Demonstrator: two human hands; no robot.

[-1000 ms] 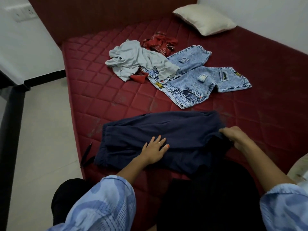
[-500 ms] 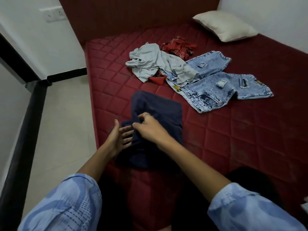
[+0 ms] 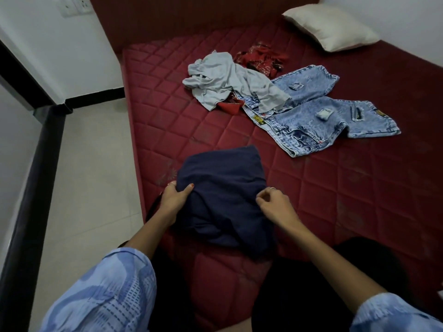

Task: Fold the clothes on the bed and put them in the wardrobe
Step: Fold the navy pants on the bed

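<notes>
A navy blue garment [image 3: 223,188] lies folded into a compact bundle at the near edge of the dark red mattress [image 3: 347,188]. My left hand [image 3: 175,200] grips the bundle's left edge, thumb on top. My right hand [image 3: 275,204] rests at its right side with fingers curled and pinched on the cloth. Farther back lie a crumpled grey shirt [image 3: 225,77], light blue denim jeans [image 3: 311,111] spread flat, and a red patterned garment [image 3: 261,56]. A small red piece [image 3: 229,107] peeks from under the grey shirt.
A cream pillow [image 3: 328,27] sits at the far right corner by the white wall. Pale floor tiles [image 3: 91,176] run along the bed's left side, bounded by a black rail [image 3: 33,188]. A wall socket [image 3: 74,4] is at top left.
The navy garment went from spread wide to a folded bundle. My left hand moved to grip its left edge and my right hand shifted to its right side.
</notes>
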